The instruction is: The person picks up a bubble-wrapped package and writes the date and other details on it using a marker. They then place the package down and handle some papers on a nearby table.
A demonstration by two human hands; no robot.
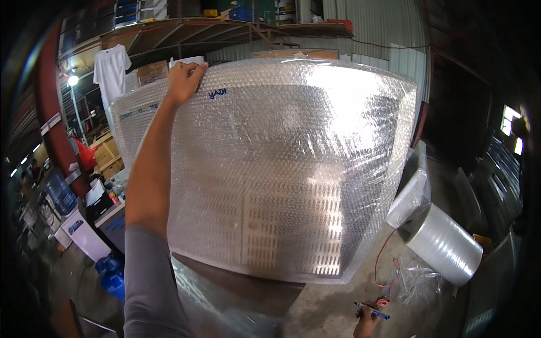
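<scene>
A large metal panel with rows of slots stands before me, wrapped in clear bubble wrap. My left hand grips its top edge near the left, the fingers closed over the wrapped rim. Blue handwriting shows on the wrap just below that hand. Low at the right, my right hand holds a blue marker pen between its fingers, well away from the panel. Strong glare whitens the panel's upper right part.
A big roll of clear wrap lies on the floor at right, beside crumpled plastic film. At left stand a water dispenser, blue water bottles and a red post. A white shirt hangs behind.
</scene>
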